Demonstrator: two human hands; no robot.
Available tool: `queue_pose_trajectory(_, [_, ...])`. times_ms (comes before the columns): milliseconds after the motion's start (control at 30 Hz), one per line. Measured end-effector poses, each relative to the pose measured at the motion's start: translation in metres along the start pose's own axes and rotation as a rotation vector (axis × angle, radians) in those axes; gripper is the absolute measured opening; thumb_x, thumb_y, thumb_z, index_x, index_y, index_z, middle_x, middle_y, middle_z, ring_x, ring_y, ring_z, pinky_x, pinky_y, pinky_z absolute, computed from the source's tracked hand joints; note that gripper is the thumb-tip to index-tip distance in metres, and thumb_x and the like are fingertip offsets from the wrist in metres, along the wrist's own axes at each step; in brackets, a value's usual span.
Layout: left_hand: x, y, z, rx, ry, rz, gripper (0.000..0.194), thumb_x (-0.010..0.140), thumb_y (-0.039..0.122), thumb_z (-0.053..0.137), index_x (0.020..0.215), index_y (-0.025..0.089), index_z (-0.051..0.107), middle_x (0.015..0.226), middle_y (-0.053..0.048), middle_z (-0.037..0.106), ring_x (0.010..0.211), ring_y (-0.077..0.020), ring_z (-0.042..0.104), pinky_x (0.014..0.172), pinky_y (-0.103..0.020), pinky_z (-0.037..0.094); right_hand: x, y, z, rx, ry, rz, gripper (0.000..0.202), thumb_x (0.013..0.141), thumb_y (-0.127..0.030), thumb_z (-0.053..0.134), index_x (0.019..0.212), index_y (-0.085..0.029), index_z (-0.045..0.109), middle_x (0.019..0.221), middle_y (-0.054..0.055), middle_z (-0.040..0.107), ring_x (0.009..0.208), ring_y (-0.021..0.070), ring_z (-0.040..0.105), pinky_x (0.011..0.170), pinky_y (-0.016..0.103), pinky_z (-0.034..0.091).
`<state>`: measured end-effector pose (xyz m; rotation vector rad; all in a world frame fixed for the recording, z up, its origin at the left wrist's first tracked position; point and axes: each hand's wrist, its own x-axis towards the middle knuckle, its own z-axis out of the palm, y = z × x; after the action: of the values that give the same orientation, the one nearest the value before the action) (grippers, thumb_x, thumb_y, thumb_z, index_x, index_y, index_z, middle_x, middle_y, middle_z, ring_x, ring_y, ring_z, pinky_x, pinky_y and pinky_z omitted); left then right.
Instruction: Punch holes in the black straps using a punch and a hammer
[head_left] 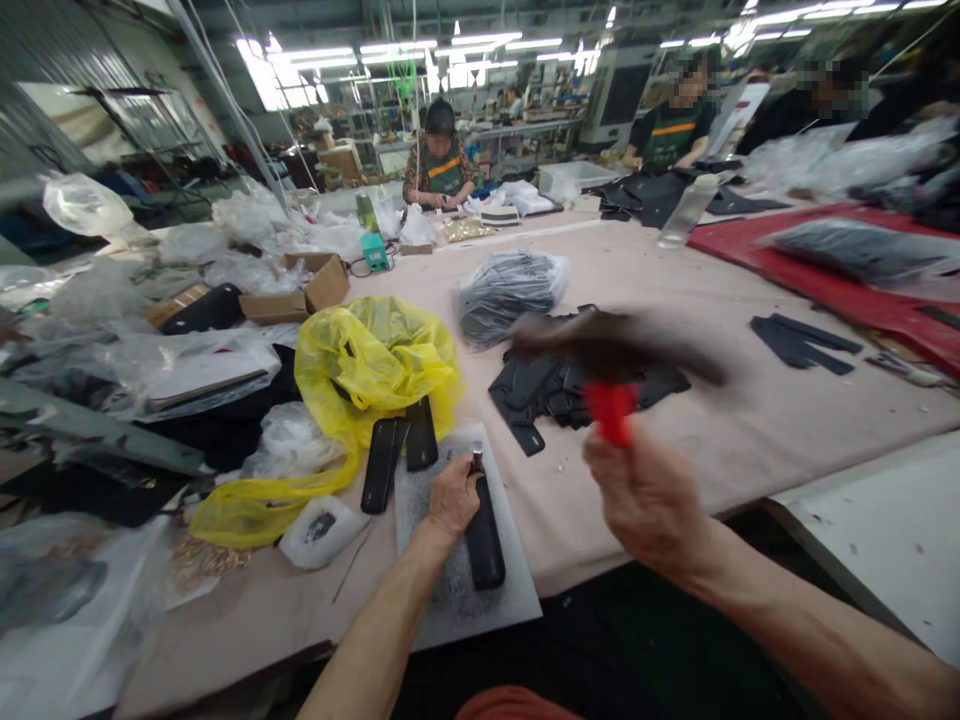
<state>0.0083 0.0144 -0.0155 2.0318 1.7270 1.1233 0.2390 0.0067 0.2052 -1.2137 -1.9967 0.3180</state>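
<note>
My right hand (pixel 649 500) is wrapped round the red handle of a hammer (pixel 622 350), whose dark head is smeared by motion above the table. Lower down, my left hand (pixel 454 497) pinches a short metal punch (pixel 477 457) that stands upright at the top end of a black strap piece (pixel 486 540). That piece lies on a pale, speckled board (pixel 517 580) near the table's front edge. Just left of the board are two more black strap pieces (pixel 384 465), partly against a yellow plastic bag (pixel 375 350).
A pile of black strap pieces (pixel 532 390) lies behind the hammer, beside a clear bag of dark strips (pixel 510 290). Cardboard boxes (pixel 326 283) and plastic bags crowd the left. A clear bottle (pixel 686 212) and a red sheet (pixel 825 265) are at right. Co-workers sit across the table.
</note>
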Motion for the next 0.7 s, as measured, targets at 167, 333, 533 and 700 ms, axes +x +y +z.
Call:
queue_pose_trajectory(167, [0.000,0.001,0.000,0.013,-0.004,0.003,0.016,0.083,0.011,0.054,0.090,0.024,0.059,0.083,-0.004,0.067,0.079,-0.0210,0.065,0.070,-0.032,0.051,-0.002,0.012,0.004,-0.185,-0.354,0.031,0.026,0.098,-0.036,0.038,0.079,-0.021,0.047,0.056,-0.002,0.048,0.045,0.0123,0.039,0.048,0.027,0.021])
queue_pose_trajectory(333, [0.000,0.002,-0.001,0.038,-0.019,-0.006,0.016,0.083,0.010,0.054,0.091,0.023,0.059,0.083,-0.004,0.067,0.080,-0.0205,0.065,0.070,-0.031,0.050,-0.007,0.012,0.010,-0.135,-0.258,0.099,0.033,0.100,-0.037,0.026,0.080,-0.021,0.047,0.057,-0.001,0.047,0.047,0.0131,0.040,0.049,0.027,0.022])
queue_pose_trajectory(533, [0.001,0.002,-0.002,0.024,-0.038,-0.043,0.012,0.085,0.013,0.052,0.087,0.023,0.059,0.083,-0.004,0.068,0.080,-0.0201,0.065,0.073,-0.031,0.051,-0.024,0.052,0.020,-0.014,-0.525,0.339,0.034,0.096,-0.045,0.034,0.075,-0.021,0.046,0.058,-0.002,0.046,0.050,0.0125,0.040,0.050,0.026,0.025])
queue_pose_trajectory(700, [-0.001,-0.002,-0.002,-0.010,-0.033,-0.055,0.011,0.085,0.017,0.052,0.087,0.024,0.061,0.083,-0.004,0.069,0.080,-0.0213,0.067,0.073,-0.033,0.052,-0.062,0.108,0.053,0.251,-0.664,0.806,0.032,0.097,-0.041,0.028,0.083,-0.020,0.048,0.054,-0.007,0.040,0.041,0.0104,0.035,0.045,0.023,0.028])
